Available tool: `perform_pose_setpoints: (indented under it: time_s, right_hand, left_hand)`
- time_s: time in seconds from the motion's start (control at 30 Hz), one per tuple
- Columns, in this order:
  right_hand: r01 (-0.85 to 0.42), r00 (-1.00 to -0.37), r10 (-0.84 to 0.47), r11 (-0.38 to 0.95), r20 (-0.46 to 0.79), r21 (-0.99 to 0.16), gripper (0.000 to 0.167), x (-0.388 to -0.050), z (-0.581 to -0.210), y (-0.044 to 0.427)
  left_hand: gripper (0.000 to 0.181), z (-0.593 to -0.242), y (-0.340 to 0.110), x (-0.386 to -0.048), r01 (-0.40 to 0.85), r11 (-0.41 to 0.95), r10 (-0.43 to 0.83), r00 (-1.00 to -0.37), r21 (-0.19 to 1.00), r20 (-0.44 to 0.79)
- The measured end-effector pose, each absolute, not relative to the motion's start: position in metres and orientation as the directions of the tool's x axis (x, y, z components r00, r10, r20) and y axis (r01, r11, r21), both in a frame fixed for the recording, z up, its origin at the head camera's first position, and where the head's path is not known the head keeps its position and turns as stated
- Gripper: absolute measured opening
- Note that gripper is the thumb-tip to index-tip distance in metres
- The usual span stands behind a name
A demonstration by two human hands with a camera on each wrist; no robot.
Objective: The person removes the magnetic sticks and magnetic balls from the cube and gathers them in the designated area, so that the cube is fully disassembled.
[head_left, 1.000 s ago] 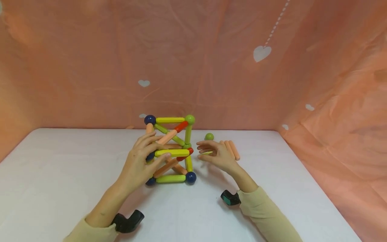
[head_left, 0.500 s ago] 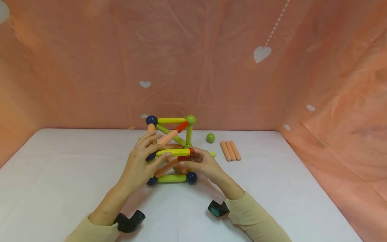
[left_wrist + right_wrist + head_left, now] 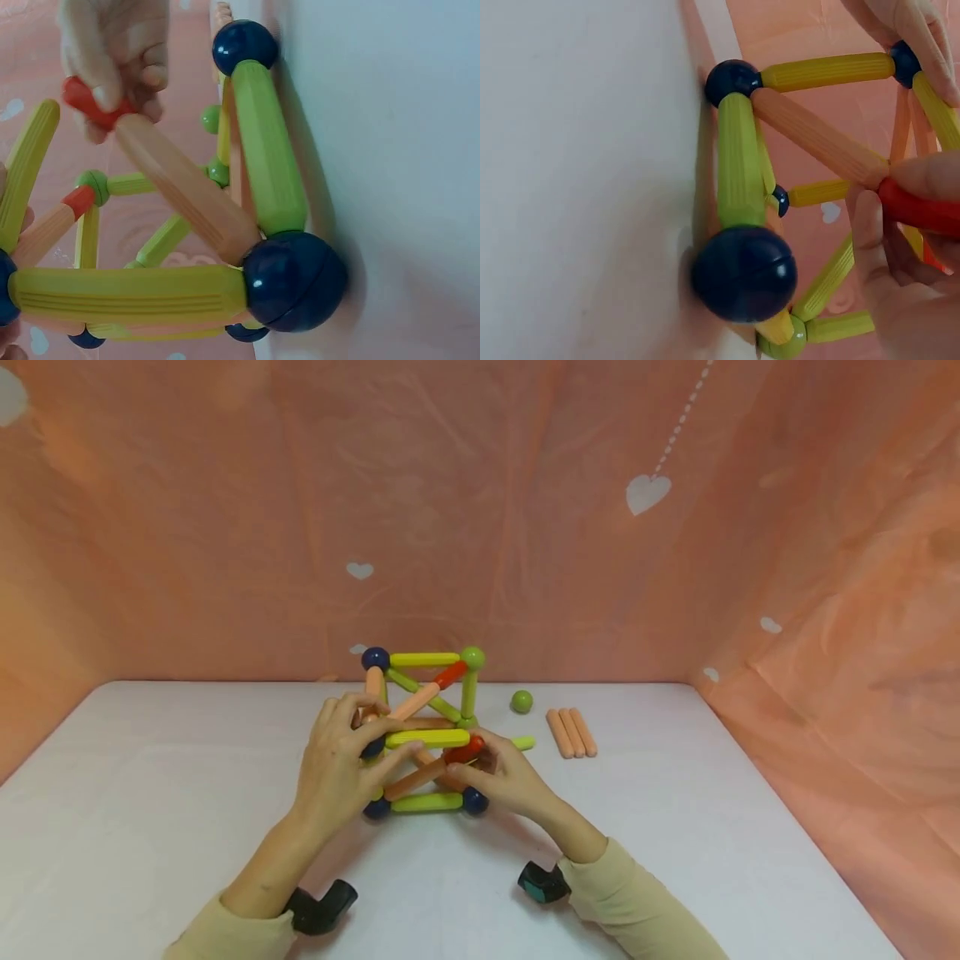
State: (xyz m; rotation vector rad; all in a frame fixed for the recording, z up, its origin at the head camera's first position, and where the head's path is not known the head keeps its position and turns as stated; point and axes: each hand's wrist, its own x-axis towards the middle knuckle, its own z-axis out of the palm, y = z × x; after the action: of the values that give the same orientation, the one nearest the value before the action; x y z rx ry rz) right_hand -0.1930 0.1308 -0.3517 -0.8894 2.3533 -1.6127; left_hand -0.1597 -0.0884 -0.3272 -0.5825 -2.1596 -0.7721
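A frame of magnetic sticks and balls (image 3: 423, 658) stands on the table. At its front left corner, my left hand (image 3: 333, 752) grips a blue ball (image 3: 905, 64), from which a yellow stick (image 3: 427, 739) juts with its far end free. My right hand (image 3: 510, 774) pinches a short red piece (image 3: 97, 105) at the upper end of a slanted orange stick (image 3: 187, 191). That stick's lower end meets a blue ball (image 3: 296, 281) near the table. In the left wrist view the red piece is apart from the yellow stick's tip. Right fingers partly cover the red piece.
Right of the frame, several orange sticks (image 3: 572, 732) lie side by side, with a loose green ball (image 3: 522, 702) behind them. A yellow-green stick (image 3: 524, 743) shows beyond my right hand. An orange cloth (image 3: 525, 527) hangs behind the white table (image 3: 675, 793).
My right hand has moved left to the frame and taken hold of the red piece. The red piece has shifted slightly away from the yellow stick's tip. My left hand has stayed at its corner.
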Motion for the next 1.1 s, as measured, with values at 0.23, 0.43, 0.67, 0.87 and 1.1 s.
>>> perform_pose_setpoints:
  time_s: [0.23, 0.43, 0.67, 0.87, 1.1]
  right_hand:
    - [-0.333, -0.865, -0.47, 0.278, 0.175, -0.901, 0.023, -0.199, -0.354, 0.148]
    - [-0.262, -0.923, -0.371, 0.423, 0.098, -0.867, 0.031, -0.202, -0.363, 0.185]
    - [-0.212, -0.941, -0.338, 0.524, 0.027, -0.825, 0.032, -0.213, -0.368, 0.209]
    - [-0.316, -0.921, -0.386, 0.662, 0.053, -0.68, 0.023, -0.225, -0.367, 0.214]
    - [-0.311, -0.94, -0.33, 0.725, 0.086, -0.615, 0.019, -0.229, -0.365, 0.21]
  left_hand:
    - [0.019, -0.318, -0.092, -0.16, 0.544, 0.762, 0.13, -0.659, 0.351, 0.741]
    - [0.015, -0.319, -0.093, -0.156, 0.545, 0.748, 0.163, -0.704, 0.379, 0.692]
    - [0.038, -0.302, -0.113, -0.149, 0.552, 0.748, 0.361, -0.804, 0.367, 0.473]
    - [0.032, -0.3, -0.12, -0.15, 0.591, 0.738, 0.402, -0.772, 0.326, 0.492]
    - [0.034, -0.311, -0.116, -0.153, 0.622, 0.725, 0.375, -0.717, 0.296, 0.587]
